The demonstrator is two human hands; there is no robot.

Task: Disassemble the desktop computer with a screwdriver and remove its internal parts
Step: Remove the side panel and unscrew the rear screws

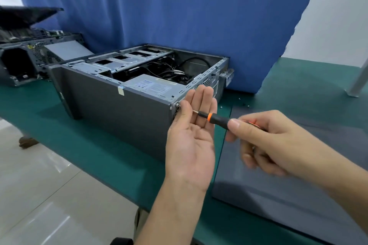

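Head view: seen lying flat on the table [89, 145], open side up, the case [119, 109], with power supply [153, 85] and cables [169, 71] exposed inside. Pinched the screwdriver [217, 118] by the back of its handle, between thumb and curled fingers of the right hand [274, 145], with the tip set at a screw [177, 105] on the case's near rear corner. Held the left hand [191, 145] spread beside the shaft, fingers straight and close together, palm to the camera, thumb by the tip; gripped nothing.

Best done, by these pictures, with the shaft kept square to the screw head, pressed in while turning, and the spread hand cupped under the tip to catch the screw. Risked otherwise a slipped bit and a chewed head, likelier with so light a pinch so far back.

Worked on a green surface, beside a grey panel [288, 195] laid flat at right and loose screws [241, 99] behind it. Seen at far left: a second, gutted case [20, 61]. Backed by a blue curtain [179, 6]; pale floor tiles [39, 195] below.
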